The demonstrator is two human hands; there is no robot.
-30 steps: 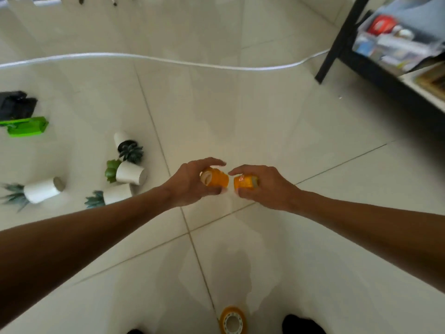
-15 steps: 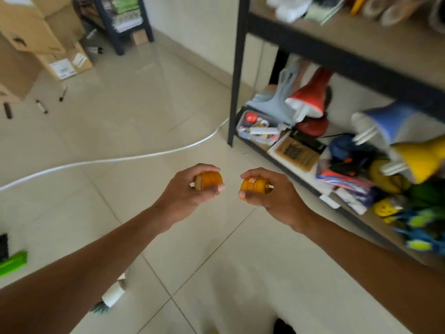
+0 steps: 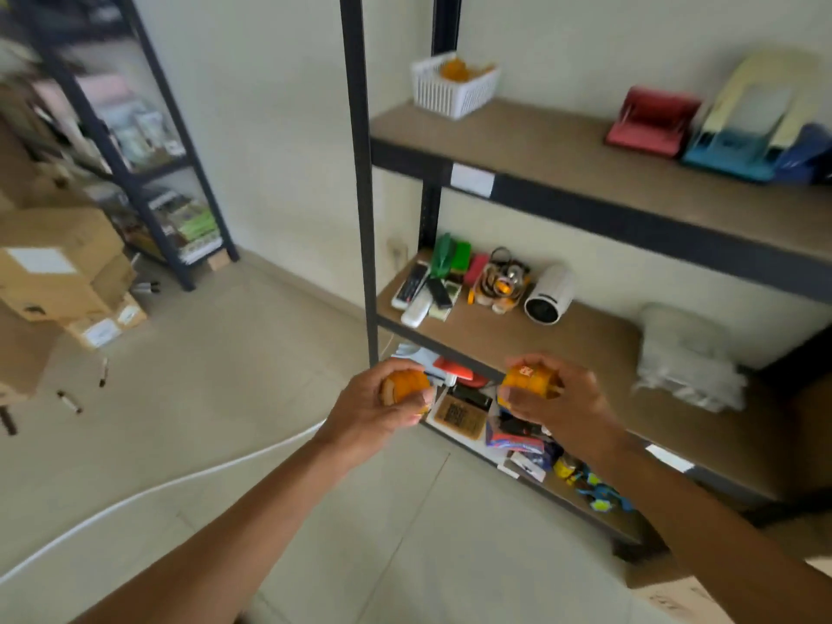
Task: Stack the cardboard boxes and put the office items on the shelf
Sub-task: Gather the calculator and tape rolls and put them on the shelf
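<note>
Both hands are raised in front of the dark metal shelf (image 3: 585, 191), each holding an orange tape roll. The left hand (image 3: 373, 409) has its fingers curled round the left orange roll (image 3: 405, 385); the right hand (image 3: 558, 400) grips the right orange roll (image 3: 529, 380), which carries a small red label on its upper face. The two rolls are held apart, level with the front edge of the middle board.

Middle board, far left end — remote controls (image 3: 412, 290), a green item (image 3: 445, 258), a cluster of tape rolls (image 3: 497, 286), and a white cylindrical device (image 3: 551, 295) lying on its side. Further right on the same board sits a pale blurred bundle (image 3: 684, 358); what it is cannot be told.

Top board — white basket (image 3: 452, 90) with orange contents at the left end, red tray (image 3: 650, 121) and blue-and-cream tray (image 3: 752, 128) to the right.

Lowest board, behind the hands: mixed small items, including a brown calculator-like object (image 3: 459, 414).

Far left on the tiled floor, stacked cardboard boxes (image 3: 58, 272), with a few markers (image 3: 70, 400) lying near them. A white cable (image 3: 148, 490) runs across the floor. A second dark rack (image 3: 135, 141) stands against the far wall.
</note>
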